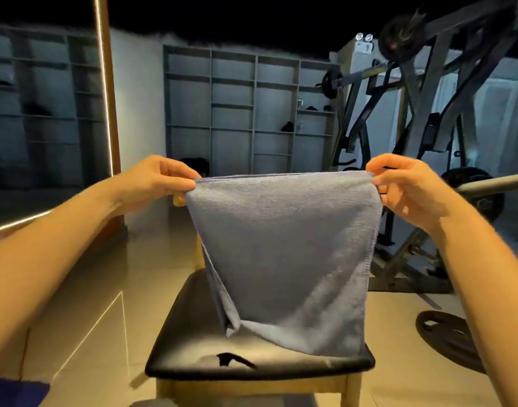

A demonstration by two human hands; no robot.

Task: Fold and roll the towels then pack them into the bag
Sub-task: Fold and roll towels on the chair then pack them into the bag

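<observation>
Towel (281, 245): grey-blue, held up in the air over the chair (193, 348), top edge stretched taut and level between both hands. It looks already doubled: a second layer shows along its left side and at the lower left corner. The bottom hem drapes onto the black seat, touching it toward the right edge; the rest hangs clear.

Left hand (158, 180): pinched shut on the top left corner, thumb and fingers closed on the hem. Right hand (404, 186): same pinch on the top right corner. The hands are well apart, a full towel width between them.

Step, my read: mid-fold. One fold looks done and the cloth is being squared up before the next. No roll started.

Next move calls for either bringing the two corners together for another halving, or lowering the towel flat onto the seat to fold and roll there. The seat looks barely wider than the towel, so it needs centring, with hems lined up first or the roll will come out skewed. The loose inner layer at the lower left could slip out of line.

A small dark thing (234, 359) lies near the seat's front edge; I can't tell what it is. No bag in view.

Around: tiled floor, a weight plate (448, 339) lying right of the chair, a rack (413, 127) behind, shelves (246, 107) on the far wall.

Writing or brands: none readable anywhere.
</observation>
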